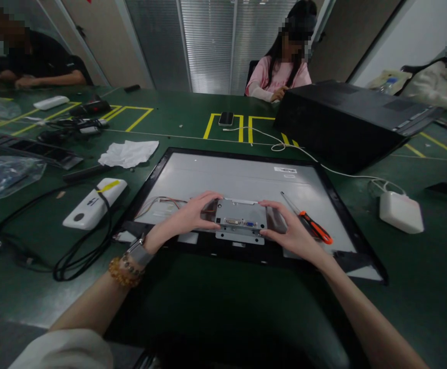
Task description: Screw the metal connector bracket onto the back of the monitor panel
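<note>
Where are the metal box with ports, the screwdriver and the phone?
Metal box point(242, 210): head view, on its flat gray face.
Screwdriver point(315, 227): head view, on its orange-and-black handle.
Phone point(226, 119): head view, on its dark face.

Just behind our left hand point(198, 215) we wear a watch point(139, 253) with a wide silver-grey band and a dark edge to its case, whose face we cannot see. Next comes a bracelet of small, dark, metallic-looking beads point(131, 265), and beside it a thicker bracelet of amber-yellow beads point(118, 273). A pale, off-white sleeve point(64, 351) with a rounded edge shows farther up. Our right hand point(290, 233) and forearm point(365, 302) are bare.
</note>
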A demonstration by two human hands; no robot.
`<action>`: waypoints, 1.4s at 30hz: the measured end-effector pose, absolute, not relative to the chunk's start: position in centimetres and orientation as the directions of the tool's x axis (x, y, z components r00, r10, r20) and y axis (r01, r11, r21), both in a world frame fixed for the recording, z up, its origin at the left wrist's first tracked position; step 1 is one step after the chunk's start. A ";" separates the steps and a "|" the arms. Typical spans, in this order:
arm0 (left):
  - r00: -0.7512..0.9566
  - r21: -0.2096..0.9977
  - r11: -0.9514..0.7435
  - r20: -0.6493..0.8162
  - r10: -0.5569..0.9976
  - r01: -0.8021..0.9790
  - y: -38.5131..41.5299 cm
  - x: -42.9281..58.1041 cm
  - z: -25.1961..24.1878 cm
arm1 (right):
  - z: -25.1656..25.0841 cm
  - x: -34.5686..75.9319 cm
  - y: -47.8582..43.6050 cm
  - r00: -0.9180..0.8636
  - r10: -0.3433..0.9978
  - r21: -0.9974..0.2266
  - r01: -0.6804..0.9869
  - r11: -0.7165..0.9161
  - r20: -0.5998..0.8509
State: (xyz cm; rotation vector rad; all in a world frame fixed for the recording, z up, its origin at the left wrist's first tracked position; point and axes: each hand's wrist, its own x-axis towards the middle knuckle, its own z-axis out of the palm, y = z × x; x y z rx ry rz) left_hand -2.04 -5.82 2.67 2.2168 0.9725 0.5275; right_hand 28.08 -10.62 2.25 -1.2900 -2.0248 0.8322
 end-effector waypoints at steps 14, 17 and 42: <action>0.657 0.674 -0.540 0.107 0.746 0.503 -6.0 -2.0 2.6 | 2.1 28.3 -10.5 -0.386 0.909 -0.755 0.547 0.362 0.157; 0.655 0.674 -0.537 0.103 0.749 0.508 -5.9 -2.1 2.4 | 2.1 28.3 -10.4 -0.386 0.913 -0.757 0.554 0.346 0.135; 0.374 0.556 -0.419 0.201 0.906 0.718 -3.7 -7.5 4.9 | 3.2 37.8 -12.0 0.131 0.989 -0.314 0.938 -0.144 -0.064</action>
